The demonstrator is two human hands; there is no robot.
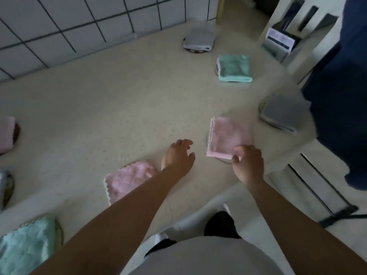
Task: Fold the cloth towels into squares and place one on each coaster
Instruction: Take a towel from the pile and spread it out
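Observation:
A folded pink towel (pixel 228 135) lies on a coaster (pixel 224 160) whose rim peeks out at its near edge. My right hand (pixel 248 163) hovers at the towel's near right corner, fingers loosely curled, touching or just off it. My left hand (pixel 178 155) is over the bare counter left of that towel, fingers relaxed and holding nothing. A second folded pink towel (pixel 127 179) lies under my left forearm. Other folded towels lie around: green (pixel 234 68), grey (pixel 198 39), grey (pixel 284 114), green (pixel 25 245), pink (pixel 6 133).
The cream counter (pixel 119 106) meets a white tiled wall (pixel 79 22) at the back. A knife block and box (pixel 282 42) stand at the back right. A person in dark blue clothes (pixel 337 96) stands at the right, past the counter edge.

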